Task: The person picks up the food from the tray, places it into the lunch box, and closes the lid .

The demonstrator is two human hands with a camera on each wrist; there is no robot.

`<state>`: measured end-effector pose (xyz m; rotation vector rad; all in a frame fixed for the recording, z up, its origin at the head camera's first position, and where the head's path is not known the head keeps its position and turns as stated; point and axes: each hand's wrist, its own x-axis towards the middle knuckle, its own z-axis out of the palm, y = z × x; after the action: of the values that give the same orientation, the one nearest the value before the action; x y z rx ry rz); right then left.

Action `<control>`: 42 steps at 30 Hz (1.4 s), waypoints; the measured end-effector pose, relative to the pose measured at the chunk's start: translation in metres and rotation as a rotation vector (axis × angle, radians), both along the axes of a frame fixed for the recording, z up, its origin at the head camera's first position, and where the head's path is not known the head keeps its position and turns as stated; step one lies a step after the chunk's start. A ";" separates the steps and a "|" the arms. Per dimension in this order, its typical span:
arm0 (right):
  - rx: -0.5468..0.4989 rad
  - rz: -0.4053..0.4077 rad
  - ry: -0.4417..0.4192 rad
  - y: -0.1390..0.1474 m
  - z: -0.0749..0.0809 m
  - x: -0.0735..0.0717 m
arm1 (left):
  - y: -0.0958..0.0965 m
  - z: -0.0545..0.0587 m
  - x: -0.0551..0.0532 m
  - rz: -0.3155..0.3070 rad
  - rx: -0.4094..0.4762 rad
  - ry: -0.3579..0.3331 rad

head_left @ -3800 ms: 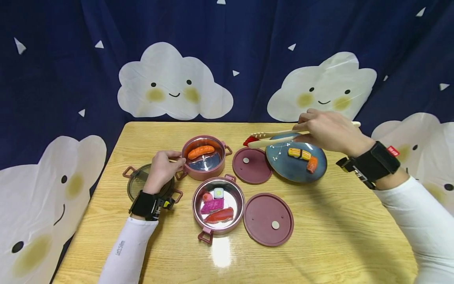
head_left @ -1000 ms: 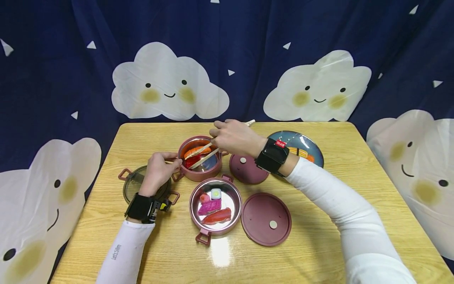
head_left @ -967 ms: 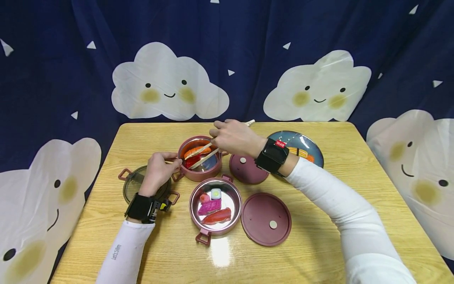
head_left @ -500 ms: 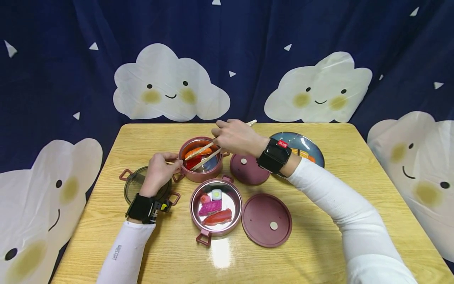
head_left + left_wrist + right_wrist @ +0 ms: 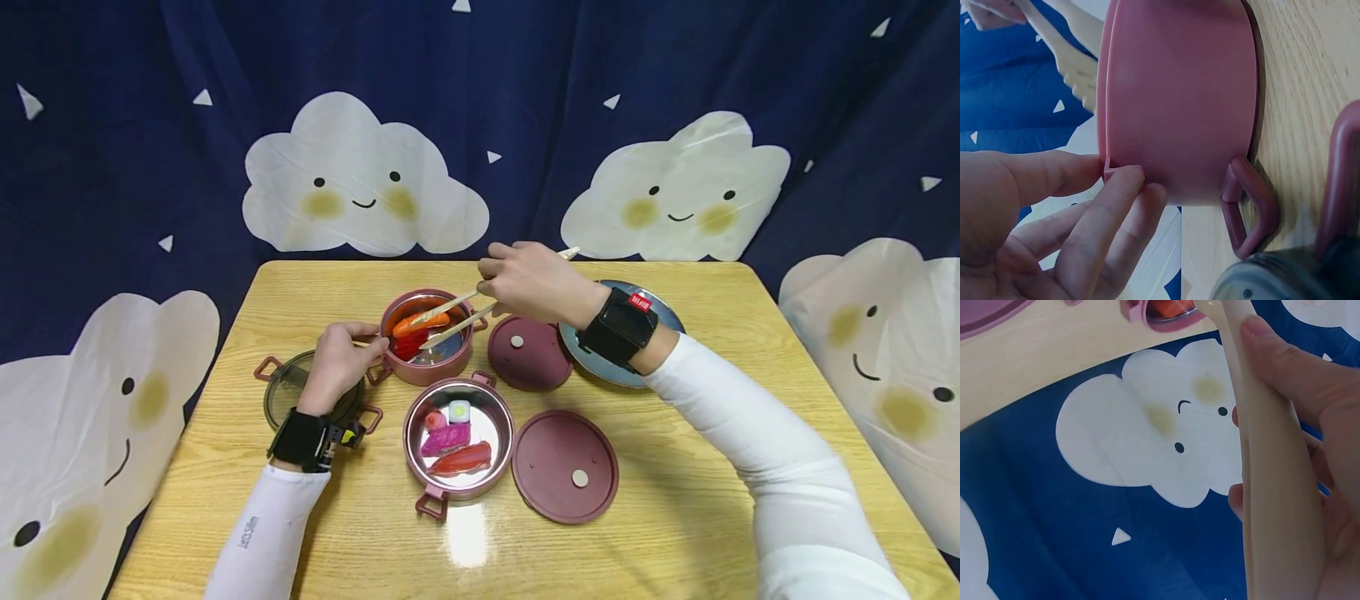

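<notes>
My left hand [image 5: 341, 362] pinches the rim of the mauve pot [image 5: 435, 372] at the back; in the left wrist view its thumb and fingers meet at the edge of the pot wall [image 5: 1179, 106]. Inside lie an orange sausage [image 5: 405, 327] and, in front of it, a red ridged food piece [image 5: 408, 346]. My right hand [image 5: 536, 283] grips cream-coloured tongs [image 5: 459, 327] that slant down to the left into the pot's opening. Their tips are spread apart, one overlapping the sausage. Close up in the right wrist view, the tongs [image 5: 1279, 487] run under the thumb.
A second pot [image 5: 512, 433] with several toy foods stands in front. Two mauve lids, a larger one [image 5: 558, 450] and a smaller one [image 5: 536, 371], lie to its right. A blue plate [image 5: 600, 365] is partly under my right wrist. A glass-topped lid [image 5: 279, 398] lies beneath my left wrist.
The tongs carried the red piece left from beside the plate into the back pot. Since then their tips have parted from it, and my right hand has moved back rightward. My left hand stays put.
</notes>
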<state>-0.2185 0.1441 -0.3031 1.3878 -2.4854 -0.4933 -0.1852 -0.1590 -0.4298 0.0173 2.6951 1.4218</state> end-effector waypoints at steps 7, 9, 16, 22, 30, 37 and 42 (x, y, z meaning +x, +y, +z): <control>-0.069 0.021 0.010 0.029 0.015 0.008 | 0.000 0.000 0.000 0.000 -0.003 -0.009; -0.097 0.026 0.020 0.039 0.020 0.011 | 0.000 0.000 0.001 -0.002 0.001 -0.014; -0.192 0.010 0.057 0.075 0.028 0.015 | 0.000 0.000 0.000 -0.003 0.005 -0.021; -0.237 -0.048 0.052 0.106 0.034 0.020 | 0.000 0.002 0.000 0.000 -0.014 -0.012; -0.253 -0.185 -0.007 0.142 0.040 0.030 | 0.000 0.001 0.000 -0.003 -0.014 -0.012; -0.237 -0.286 -0.004 0.171 0.038 0.038 | 0.000 0.000 -0.001 -0.001 -0.001 -0.007; -0.217 -0.380 -0.043 0.189 0.034 0.043 | 0.000 0.000 -0.001 0.002 0.004 -0.018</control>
<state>-0.1755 0.3332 -0.2690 0.8586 -2.7508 -0.2537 -0.1861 -0.1591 -0.4301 0.0020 2.6791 1.4215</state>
